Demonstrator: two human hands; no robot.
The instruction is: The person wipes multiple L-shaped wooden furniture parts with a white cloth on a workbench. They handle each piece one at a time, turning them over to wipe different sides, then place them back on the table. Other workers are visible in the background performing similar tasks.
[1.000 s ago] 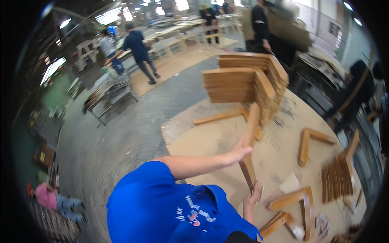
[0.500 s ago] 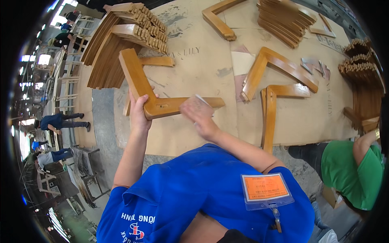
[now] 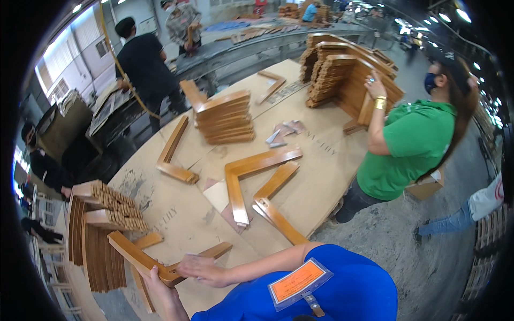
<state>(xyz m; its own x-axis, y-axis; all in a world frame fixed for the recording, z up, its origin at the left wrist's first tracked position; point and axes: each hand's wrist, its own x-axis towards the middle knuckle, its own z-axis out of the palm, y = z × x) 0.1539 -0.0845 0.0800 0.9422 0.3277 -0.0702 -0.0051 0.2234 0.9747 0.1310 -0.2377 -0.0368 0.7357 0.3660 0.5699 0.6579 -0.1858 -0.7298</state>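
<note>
My left hand (image 3: 161,293) grips an L-shaped wooden frame piece (image 3: 136,255) near its corner, holding it tilted above the table. A small slot shows close to that corner. Flat on the arm pointing right lies my right hand (image 3: 204,270), its fingers pressing a folded pale sheet, which looks like sandpaper, against the wood; only thin edges of the sheet show. Beneath the held piece another wooden piece (image 3: 148,240) lies partly hidden. Right of my hands are two more L-shaped pieces, one glossy (image 3: 232,187) and one (image 3: 280,214) reaching the near edge.
Stacked wooden pieces stand at left (image 3: 104,267), far middle (image 3: 225,120) and far right (image 3: 342,75). Sandpaper scraps (image 3: 284,131) lie on the cardboard-covered table (image 3: 182,208). A co-worker in green (image 3: 412,142) touches the right stack. Other people stand beyond the table.
My view has swung up and to the right, bringing in the far table and co-workers. My right hand has slid along the wooden arm toward the corner; the left keeps its grip.
</note>
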